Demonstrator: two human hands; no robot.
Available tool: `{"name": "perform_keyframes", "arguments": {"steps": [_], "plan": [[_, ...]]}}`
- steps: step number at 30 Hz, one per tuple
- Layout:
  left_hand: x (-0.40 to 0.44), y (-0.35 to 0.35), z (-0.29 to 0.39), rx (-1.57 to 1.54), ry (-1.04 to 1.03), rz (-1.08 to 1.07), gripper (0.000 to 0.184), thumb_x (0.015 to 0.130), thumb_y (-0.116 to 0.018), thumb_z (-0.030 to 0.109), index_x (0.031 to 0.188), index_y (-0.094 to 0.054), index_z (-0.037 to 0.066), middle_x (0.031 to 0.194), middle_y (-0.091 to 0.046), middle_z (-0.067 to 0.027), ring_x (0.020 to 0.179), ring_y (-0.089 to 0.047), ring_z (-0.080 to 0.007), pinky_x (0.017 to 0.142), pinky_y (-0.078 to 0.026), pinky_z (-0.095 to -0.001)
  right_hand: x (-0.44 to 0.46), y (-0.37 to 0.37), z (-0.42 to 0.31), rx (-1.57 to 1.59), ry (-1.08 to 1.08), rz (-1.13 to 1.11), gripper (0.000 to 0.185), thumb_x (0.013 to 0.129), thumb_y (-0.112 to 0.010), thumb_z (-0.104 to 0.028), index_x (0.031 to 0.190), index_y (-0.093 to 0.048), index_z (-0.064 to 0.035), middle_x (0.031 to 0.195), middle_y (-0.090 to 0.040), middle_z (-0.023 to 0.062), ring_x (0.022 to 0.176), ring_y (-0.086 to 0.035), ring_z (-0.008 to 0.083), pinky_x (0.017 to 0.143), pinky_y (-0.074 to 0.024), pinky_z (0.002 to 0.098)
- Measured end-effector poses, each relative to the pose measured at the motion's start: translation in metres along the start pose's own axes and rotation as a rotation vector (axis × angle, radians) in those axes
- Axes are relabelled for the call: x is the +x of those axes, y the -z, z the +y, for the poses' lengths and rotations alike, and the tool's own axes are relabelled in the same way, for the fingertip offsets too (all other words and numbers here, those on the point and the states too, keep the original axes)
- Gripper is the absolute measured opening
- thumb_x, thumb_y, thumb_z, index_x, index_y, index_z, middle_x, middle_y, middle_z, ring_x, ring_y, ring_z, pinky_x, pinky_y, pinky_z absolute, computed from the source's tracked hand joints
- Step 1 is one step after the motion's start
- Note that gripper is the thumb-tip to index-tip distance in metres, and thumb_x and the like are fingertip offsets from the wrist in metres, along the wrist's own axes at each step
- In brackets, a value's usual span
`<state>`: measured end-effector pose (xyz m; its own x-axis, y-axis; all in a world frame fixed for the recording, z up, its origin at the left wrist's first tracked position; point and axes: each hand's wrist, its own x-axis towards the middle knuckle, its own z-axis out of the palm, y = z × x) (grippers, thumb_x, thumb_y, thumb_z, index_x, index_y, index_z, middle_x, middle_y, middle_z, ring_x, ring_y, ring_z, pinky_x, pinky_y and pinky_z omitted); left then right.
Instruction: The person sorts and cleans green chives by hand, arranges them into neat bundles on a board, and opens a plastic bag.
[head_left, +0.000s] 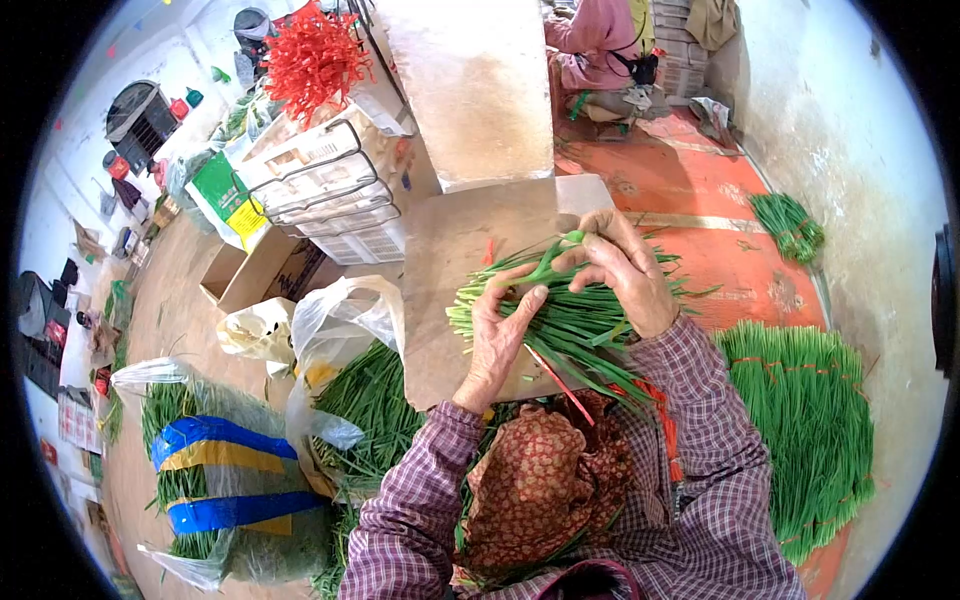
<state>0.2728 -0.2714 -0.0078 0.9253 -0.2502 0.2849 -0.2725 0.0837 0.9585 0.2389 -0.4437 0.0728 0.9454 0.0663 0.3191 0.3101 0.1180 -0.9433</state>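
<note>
Long green stalks (pixel 590 325) lie in a loose heap on a brown board (pixel 440 230) in front of me. Above the heap, my left hand (pixel 503 322) and my right hand (pixel 628 268) both hold a few green stalks (pixel 545 268), which stretch between them. The fingers of my left hand pinch the lower left part, while my right fingertips grip the upper right end. A red strip (pixel 560 383) sticks out below the heap, and more red strips (pixel 668 430) hang beside my right sleeve.
Tied green bundles (pixel 800 420) stand at the right, with a smaller bundle (pixel 788 228) by the wall. Plastic-wrapped greens (pixel 235 470) are at the lower left. A wire rack (pixel 325 180) and red strips (pixel 315 62) are upper left. Another person (pixel 597 45) sits at the top.
</note>
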Motion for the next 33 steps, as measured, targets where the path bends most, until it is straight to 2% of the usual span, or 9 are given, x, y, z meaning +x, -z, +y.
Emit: {"name": "perform_keyframes", "arguments": {"steps": [6,12,16,18,21,22,24,26,33], "plan": [[-0.012,-0.011,0.018,-0.267,-0.034,-0.014,0.023,0.091,-0.065,0.011,0.112,-0.064,0.001,0.086,-0.063,0.0028,0.075,-0.054,-0.0032,0.065,-0.046,-0.0200,-0.001,-0.028,-0.013,0.244,-0.012,-0.088,0.013,0.099,-0.046,-0.017,0.105,-0.048,-0.0061,0.097,-0.058,0.0050,0.084,-0.062,0.0132,0.072,-0.0515,0.0272],[-0.024,0.001,0.012,0.228,-0.397,0.045,0.016,0.085,-0.069,0.012,0.091,-0.066,-0.003,0.076,-0.062,-0.0020,0.067,-0.052,-0.0062,0.060,-0.045,-0.0251,-0.034,-0.057,-0.055,0.427,-0.033,-0.367,0.014,0.098,-0.044,-0.013,0.106,-0.048,-0.0025,0.091,-0.060,0.0063,0.077,-0.062,0.0141,0.072,-0.0508,0.0277],[-0.039,0.014,0.019,-0.182,0.025,0.072,0.010,0.087,-0.067,0.010,0.091,-0.068,0.001,0.077,-0.066,-0.0007,0.069,-0.058,-0.0060,0.063,-0.048,-0.0225,-0.062,-0.070,-0.084,0.087,-0.038,-1.031,0.027,0.094,-0.059,-0.025,0.100,-0.055,0.0007,0.095,-0.063,0.0102,0.079,-0.066,0.0179,0.072,-0.0521,0.0293],[-0.045,0.029,0.018,-0.332,-0.017,0.063,0.015,0.090,-0.065,0.011,0.100,-0.067,0.000,0.078,-0.066,-0.0014,0.071,-0.059,-0.0072,0.068,-0.049,-0.0215,-0.070,-0.067,-0.086,-0.490,0.358,-0.891,0.043,0.087,-0.067,-0.028,0.117,-0.056,0.0002,0.104,-0.062,0.0130,0.101,-0.062,0.0260,0.087,-0.0478,0.0357],[-0.069,0.030,0.043,-0.482,0.042,0.083,0.015,0.091,-0.063,0.012,0.100,-0.066,0.001,0.083,-0.066,-0.0037,0.075,-0.061,-0.0090,0.072,-0.050,-0.0239,-0.059,-0.065,-0.050,-1.199,0.543,-0.197,0.058,0.082,-0.068,-0.035,0.129,-0.049,-0.0054,0.118,-0.055,0.0159,0.107,-0.054,0.0315,0.095,-0.0421,0.0434],[-0.077,0.026,0.053,-0.492,0.070,0.115,0.016,0.092,-0.062,0.012,0.103,-0.064,0.000,0.086,-0.066,-0.0036,0.076,-0.061,-0.0091,0.072,-0.051,-0.0244,-0.059,-0.062,-0.036,-1.273,0.473,-0.183,0.057,0.082,-0.068,-0.033,0.129,-0.049,-0.0077,0.117,-0.056,0.0150,0.109,-0.054,0.0301,0.097,-0.0401,0.0426],[-0.088,0.021,0.058,-0.580,0.073,0.130,0.017,0.093,-0.061,0.013,0.106,-0.062,0.002,0.085,-0.064,-0.0046,0.076,-0.060,-0.0122,0.073,-0.052,-0.0263,-0.063,-0.062,-0.024,-1.143,0.204,-0.275,0.041,0.083,-0.066,-0.028,0.118,-0.057,-0.0102,0.087,-0.066,0.0117,0.077,-0.066,0.0291,0.073,-0.0523,0.0395],[-0.097,0.028,0.041,-0.727,0.153,0.118,0.019,0.093,-0.061,0.014,0.108,-0.061,0.002,0.083,-0.064,-0.0060,0.074,-0.061,-0.0133,0.071,-0.051,-0.0261,-0.069,-0.059,-0.007,-1.121,0.470,-0.234,0.024,0.084,-0.065,-0.024,0.104,-0.062,-0.0103,0.079,-0.067,0.0097,0.066,-0.066,0.0283,0.058,-0.0524,0.0377],[-0.150,0.116,-0.015,-0.604,0.362,0.338,0.026,0.093,-0.060,0.018,0.110,-0.058,-0.001,0.084,-0.058,-0.0026,0.071,-0.055,-0.0117,0.067,-0.048,-0.0267,-0.038,-0.021,-0.001,-1.242,0.552,-0.128,0.016,0.085,-0.063,-0.017,0.099,-0.065,-0.0098,0.088,-0.069,0.0096,0.073,-0.066,0.0282,0.061,-0.0527,0.0381]]}}
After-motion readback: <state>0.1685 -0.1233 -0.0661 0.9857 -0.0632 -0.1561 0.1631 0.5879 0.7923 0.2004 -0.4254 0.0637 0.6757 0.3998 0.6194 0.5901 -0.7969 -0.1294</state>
